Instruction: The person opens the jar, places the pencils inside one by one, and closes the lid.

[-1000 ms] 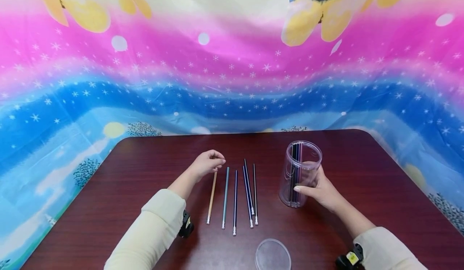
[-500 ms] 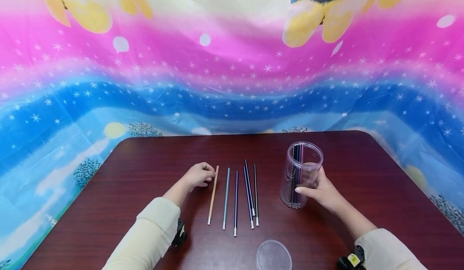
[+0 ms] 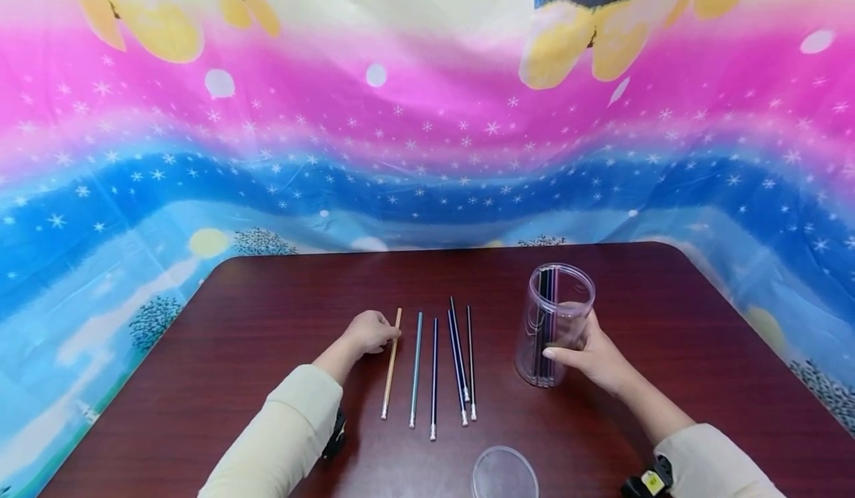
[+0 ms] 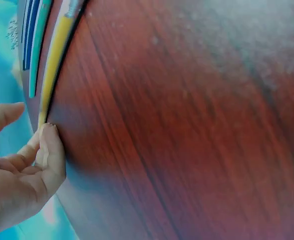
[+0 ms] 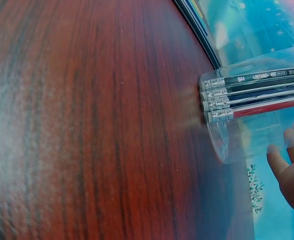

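Note:
My left hand (image 3: 370, 332) is at the far end of a yellow pencil (image 3: 389, 379) lying on the table. In the left wrist view, bent fingertips touch that yellow pencil (image 4: 57, 55) from one side while the thumb stands apart from it. My right hand (image 3: 594, 349) grips a clear plastic jar (image 3: 574, 327) around its right side, thumb on the near wall. The jar stands upright and lidless with several pencils (image 3: 548, 320) inside. In the right wrist view, the jar's pencils (image 5: 256, 92) show eraser ends at its bottom, one of them red.
Right of the yellow pencil lie a teal pencil (image 3: 416, 368), a dark blue pencil (image 3: 435, 379) and several dark pencils (image 3: 470, 364), erasers toward me. A round clear lid (image 3: 505, 474) lies at the table's near edge. A patterned cloth (image 3: 427, 149) hangs behind the dark wood table (image 3: 300, 283).
My left hand first drew back to the left of the yellow pencil, then lowered and moved right until its thumb overlaps the pencil. The right hand and jar have stayed in place.

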Available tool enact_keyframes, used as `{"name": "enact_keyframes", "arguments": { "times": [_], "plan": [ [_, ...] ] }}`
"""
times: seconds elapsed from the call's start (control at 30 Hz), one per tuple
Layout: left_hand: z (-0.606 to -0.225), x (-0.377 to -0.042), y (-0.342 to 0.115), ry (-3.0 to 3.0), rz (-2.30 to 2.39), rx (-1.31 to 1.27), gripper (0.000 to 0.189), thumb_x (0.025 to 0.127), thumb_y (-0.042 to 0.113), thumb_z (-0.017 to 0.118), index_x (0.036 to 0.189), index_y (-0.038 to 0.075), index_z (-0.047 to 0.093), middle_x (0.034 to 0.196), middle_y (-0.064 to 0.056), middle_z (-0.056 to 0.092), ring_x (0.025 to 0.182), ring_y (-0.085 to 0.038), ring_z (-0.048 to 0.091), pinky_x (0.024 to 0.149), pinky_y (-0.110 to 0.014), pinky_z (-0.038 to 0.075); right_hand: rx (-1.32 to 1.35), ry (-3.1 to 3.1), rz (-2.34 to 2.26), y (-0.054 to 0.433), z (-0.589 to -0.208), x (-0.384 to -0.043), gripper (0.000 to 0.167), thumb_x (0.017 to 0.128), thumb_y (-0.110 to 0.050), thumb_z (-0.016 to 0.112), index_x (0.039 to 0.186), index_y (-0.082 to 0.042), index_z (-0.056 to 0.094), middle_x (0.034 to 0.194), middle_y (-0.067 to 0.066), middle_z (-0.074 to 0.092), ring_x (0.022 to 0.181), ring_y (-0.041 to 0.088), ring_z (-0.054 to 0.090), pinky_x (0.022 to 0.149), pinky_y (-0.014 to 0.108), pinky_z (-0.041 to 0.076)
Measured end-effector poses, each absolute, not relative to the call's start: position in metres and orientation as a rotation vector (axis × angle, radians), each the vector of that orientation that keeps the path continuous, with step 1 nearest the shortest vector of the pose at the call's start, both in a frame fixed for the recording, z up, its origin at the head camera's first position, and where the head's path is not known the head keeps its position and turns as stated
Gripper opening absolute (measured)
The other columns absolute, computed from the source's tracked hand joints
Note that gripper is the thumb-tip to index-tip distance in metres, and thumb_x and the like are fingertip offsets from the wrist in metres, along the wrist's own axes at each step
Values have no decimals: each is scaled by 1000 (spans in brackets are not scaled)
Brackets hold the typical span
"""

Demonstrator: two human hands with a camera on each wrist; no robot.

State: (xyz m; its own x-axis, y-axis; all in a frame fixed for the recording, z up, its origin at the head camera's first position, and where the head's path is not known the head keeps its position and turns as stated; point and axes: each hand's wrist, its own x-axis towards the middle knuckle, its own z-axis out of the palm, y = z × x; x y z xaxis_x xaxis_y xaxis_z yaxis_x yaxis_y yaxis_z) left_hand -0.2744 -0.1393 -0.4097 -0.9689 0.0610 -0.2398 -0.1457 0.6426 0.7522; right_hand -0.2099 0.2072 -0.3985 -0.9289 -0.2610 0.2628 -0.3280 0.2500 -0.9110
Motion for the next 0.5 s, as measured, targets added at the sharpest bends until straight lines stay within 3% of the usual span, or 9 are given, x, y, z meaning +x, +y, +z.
{"name": "enact_keyframes", "arguments": {
  "times": [0.2, 0.4, 0.5],
  "plan": [
    [-410, -276, -135, 2784, 910, -14, 36, 77, 25, 65, 48, 8, 50, 44, -1, 44, 42, -11, 43, 41, -21, 36, 595, -2417, 1810, 207, -399, -212, 63, 74, 2, 63, 119, -2, 19, 114, 32, 42, 93, 1, 51, 74, 20, 44],
    [-410, -278, -132, 2837, 758, -20, 33, 76, 27, 65, 53, 5, 58, 44, -1, 46, 41, -11, 43, 40, -20, 34, 596, -2425, 1817, 209, -403, -212, 64, 74, 1, 63, 119, -5, 19, 116, 31, 41, 94, 1, 51, 74, 20, 44],
    [-409, -279, -132, 2857, 691, 12, 34, 78, 24, 63, 50, 7, 55, 43, 1, 43, 40, -10, 41, 41, -19, 34, 591, -2428, 1825, 210, -404, -212, 64, 74, 0, 63, 120, -7, 18, 117, 31, 40, 94, 4, 51, 74, 21, 44]
  ]
}}
